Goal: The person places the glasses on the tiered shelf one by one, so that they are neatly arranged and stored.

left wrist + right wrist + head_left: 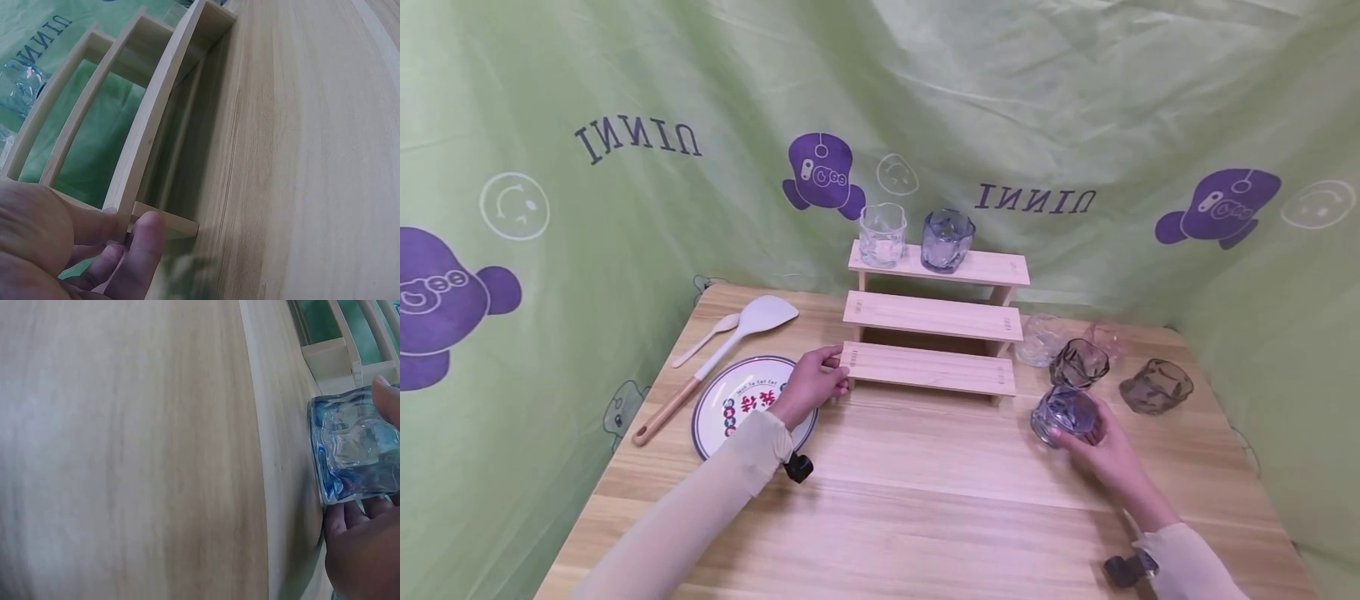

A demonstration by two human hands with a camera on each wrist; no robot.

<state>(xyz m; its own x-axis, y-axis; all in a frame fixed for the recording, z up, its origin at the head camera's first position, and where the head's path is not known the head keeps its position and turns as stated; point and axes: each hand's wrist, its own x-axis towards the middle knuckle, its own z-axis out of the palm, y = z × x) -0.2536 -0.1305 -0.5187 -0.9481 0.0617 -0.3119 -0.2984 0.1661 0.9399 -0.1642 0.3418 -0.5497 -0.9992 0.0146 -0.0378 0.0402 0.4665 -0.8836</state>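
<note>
A three-tier wooden display stand (932,317) stands on the table. My left hand (811,385) pinches the left end of its lowest shelf (156,119), thumb on one side and fingers on the other. To the right of the stand, my right hand (1105,450) grips a bluish wavy glass (1063,415); in the right wrist view the glass (353,447) lies between thumb and fingers. On the top shelf are a clear glass (882,236) and a blue-grey glass (947,242), side by side.
Right of the stand are a clear glass (1037,340), a dark glass (1079,363), a pinkish glass (1107,340) and a smoky glass (1156,387). At left lie a plate (707,417), a white spatula (763,314) and a small spoon (703,340). Green curtain (715,75) surrounds the table.
</note>
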